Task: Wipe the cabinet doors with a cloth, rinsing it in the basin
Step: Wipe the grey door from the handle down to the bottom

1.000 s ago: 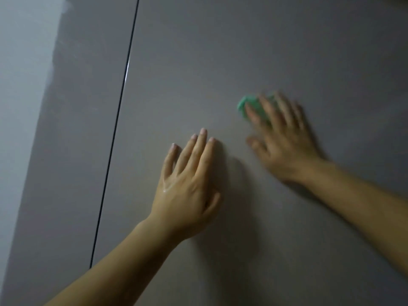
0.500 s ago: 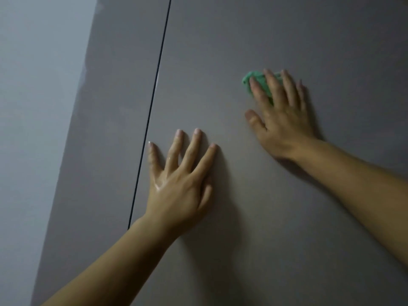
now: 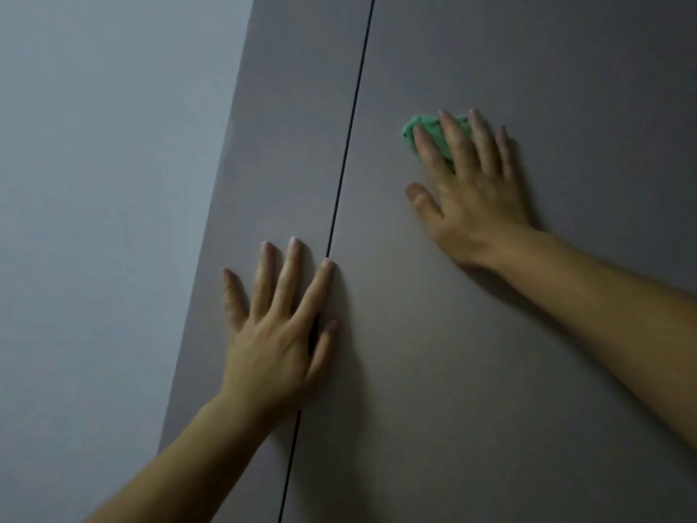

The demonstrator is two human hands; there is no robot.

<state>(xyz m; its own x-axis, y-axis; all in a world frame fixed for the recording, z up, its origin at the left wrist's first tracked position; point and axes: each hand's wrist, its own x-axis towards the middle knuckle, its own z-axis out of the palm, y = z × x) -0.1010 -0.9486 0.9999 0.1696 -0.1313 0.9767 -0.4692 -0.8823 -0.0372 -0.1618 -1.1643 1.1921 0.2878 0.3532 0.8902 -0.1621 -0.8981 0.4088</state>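
1. My left hand lies flat against the cabinet, fingers straight and spread, holding nothing.
2. It straddles the dark seam between the two doors. The little, ring and middle fingers are on the left door, the index fingertip sits right at the seam, and the thumb lies on the right door.
3. My right hand is higher up on the right door, well apart from the left one.
4. Its fingers are straight and lie over the cloth, pressing it flat to the door rather than curling round it.
5. The cloth is green and bunched small, mostly hidden under my index, middle and ring fingers. Its edge shows past the fingertips and on the index side, toward the seam.
6. My right thumb sticks out sideways below the cloth, apart from it, on the bare door.
7. The cloth is near the seam but not touching it.
8. Both doors are plain, matt grey-brown panels.
9. A paler grey wall runs along the outer edge of the left door.
10. Both forearms are bare. The left comes in from the bottom left and the right from the right edge.
11. My left hand casts a soft shadow on the right door just beside the thumb.
12. The light is dim and the view slightly blurred, so I cannot tell whether the doors are wet or streaked.
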